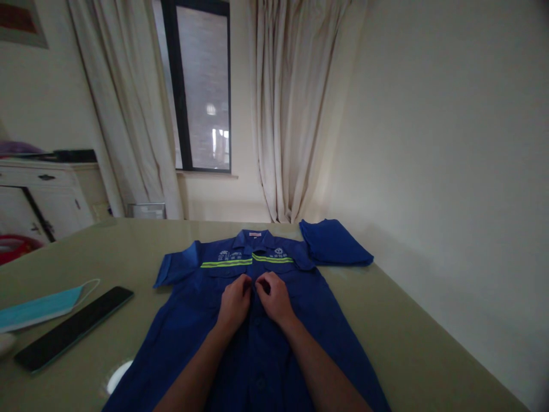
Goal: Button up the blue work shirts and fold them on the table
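A blue short-sleeved work shirt (184,326) lies front up on the greenish table (407,337), its collar pointing away from me. Yellow-green stripes and white logos cross its chest. My left hand (235,298) and my right hand (273,293) are close together over the front placket, just below the stripes. The fingers of both hands are pinched on the placket edge. Buttons show lower down the placket; whatever lies between the fingertips is too small to make out.
A folded blue cloth (334,243) lies by the shirt's right sleeve, near the wall. On the left are a dark phone-like slab (75,329), a light blue face mask (40,308) and a white round object (118,375). Curtains and a window stand behind.
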Available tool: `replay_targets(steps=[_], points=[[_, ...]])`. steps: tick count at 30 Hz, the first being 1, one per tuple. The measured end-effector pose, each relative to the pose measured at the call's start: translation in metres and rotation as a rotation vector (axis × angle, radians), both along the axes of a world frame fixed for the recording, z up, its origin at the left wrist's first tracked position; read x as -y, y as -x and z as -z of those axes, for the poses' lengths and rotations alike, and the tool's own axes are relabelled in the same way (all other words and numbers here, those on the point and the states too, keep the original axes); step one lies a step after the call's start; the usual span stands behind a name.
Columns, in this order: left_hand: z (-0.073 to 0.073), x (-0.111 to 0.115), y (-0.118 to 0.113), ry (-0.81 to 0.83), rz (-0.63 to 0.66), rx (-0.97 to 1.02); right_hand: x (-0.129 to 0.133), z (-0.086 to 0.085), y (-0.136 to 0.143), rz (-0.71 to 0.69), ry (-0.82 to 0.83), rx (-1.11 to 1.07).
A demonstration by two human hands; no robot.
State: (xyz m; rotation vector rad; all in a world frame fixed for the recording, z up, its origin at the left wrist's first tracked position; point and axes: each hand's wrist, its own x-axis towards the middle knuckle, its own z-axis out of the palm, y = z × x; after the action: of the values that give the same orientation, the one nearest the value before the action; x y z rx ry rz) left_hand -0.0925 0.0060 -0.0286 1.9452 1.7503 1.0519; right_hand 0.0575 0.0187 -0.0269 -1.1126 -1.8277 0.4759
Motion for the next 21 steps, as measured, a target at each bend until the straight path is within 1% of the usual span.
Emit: replay_targets(steps=[6, 10, 13, 18, 19, 21], points=[[-0.005, 0.000, -0.001, 0.026, -0.019, 0.052, -0.003, -0.003, -0.001, 0.006, 0.081, -0.031], [-0.009, 0.001, -0.001, 0.048, 0.020, 0.087, -0.005, -0.001, 0.000, 0.028, 0.168, -0.038], [-0.009, -0.001, 0.001, 0.066, 0.034, 0.128, -0.007, 0.000, -0.002, 0.039, 0.225, -0.036], [-0.006, -0.003, 0.003, 0.067, 0.071, 0.186, -0.014, 0.002, -0.008, -0.025, 0.294, -0.112], [-0.007, -0.002, 0.003, 0.060, 0.087, 0.171, -0.017, 0.003, -0.008, -0.023, 0.323, -0.136], [-0.008, 0.002, 0.002, 0.019, 0.130, 0.076, -0.023, 0.006, -0.008, -0.009, 0.392, -0.163]])
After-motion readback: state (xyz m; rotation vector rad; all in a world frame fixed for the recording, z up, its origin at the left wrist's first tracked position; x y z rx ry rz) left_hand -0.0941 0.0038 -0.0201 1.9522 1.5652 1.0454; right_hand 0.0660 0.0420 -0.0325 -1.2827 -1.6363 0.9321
